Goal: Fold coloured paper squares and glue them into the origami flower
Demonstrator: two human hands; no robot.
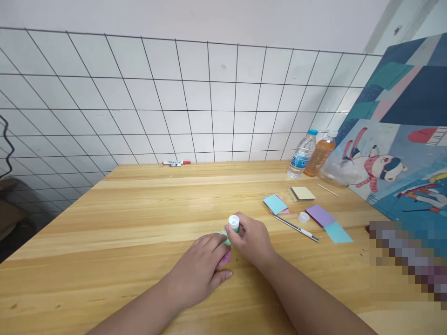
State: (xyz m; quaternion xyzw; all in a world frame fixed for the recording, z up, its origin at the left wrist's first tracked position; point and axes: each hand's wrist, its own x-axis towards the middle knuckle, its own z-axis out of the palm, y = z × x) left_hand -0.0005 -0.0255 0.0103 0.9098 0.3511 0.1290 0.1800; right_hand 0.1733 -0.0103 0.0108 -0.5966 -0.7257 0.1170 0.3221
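Observation:
My right hand [254, 239] is closed around a glue stick [233, 223], its white end up and a green band showing below. The stick's lower end is hidden from me. My left hand [202, 267] lies with fingers stretched over a pink paper piece [224, 259] and a light green paper piece [226, 238], thumb apart. Most of both papers is covered by the fingers. To the right of my right hand lie a small white cap [303, 217] and a silver utility knife [296, 228].
Blue paper squares [275, 204], a yellow-topped paper stack [302, 193], a purple sheet [320, 215] and a thin wooden stick [328, 190] lie rightward. A water bottle [301, 156] and an orange drink bottle [319, 156] stand behind. Markers [177, 163] rest by the tiled wall.

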